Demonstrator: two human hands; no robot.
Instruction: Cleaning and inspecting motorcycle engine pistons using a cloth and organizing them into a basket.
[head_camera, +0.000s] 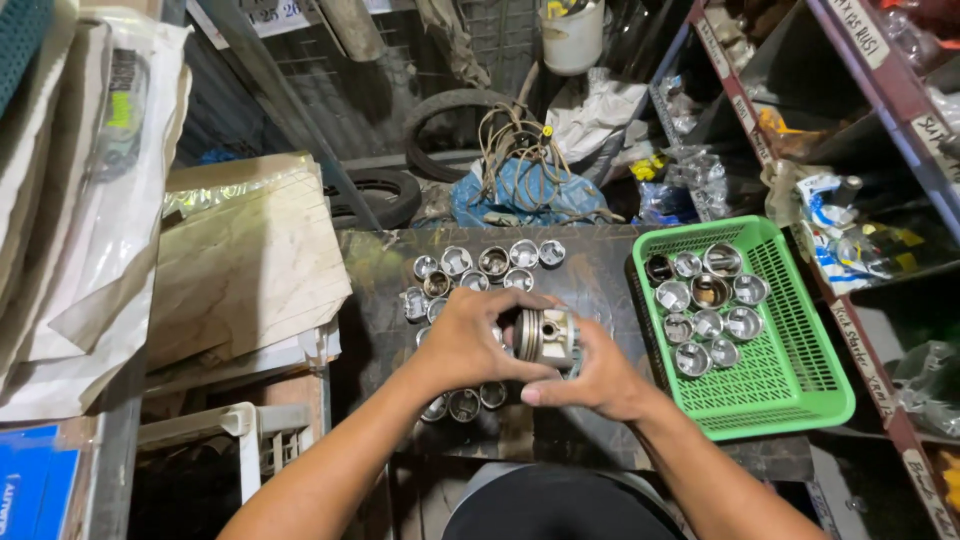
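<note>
Head view: the piston (545, 338) is held above the dark worktop (600, 270), its long axis lying left to right. The left hand (468, 340) clamps the ringed crown end; the right hand (598, 380) clamps the skirt end from below. More pistons sit in the green basket (800, 390), nearer the right hand.

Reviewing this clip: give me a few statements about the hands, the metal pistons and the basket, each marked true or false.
1. Both hands, left hand and right hand, hold one piston. True.
2. The green basket holds no parts. False: several pistons lie in it.
3. The basket sits at the person's right. True.
4. The pistons on the dark tabletop are stacked in a tower. False: they lie spread in rows.
</note>
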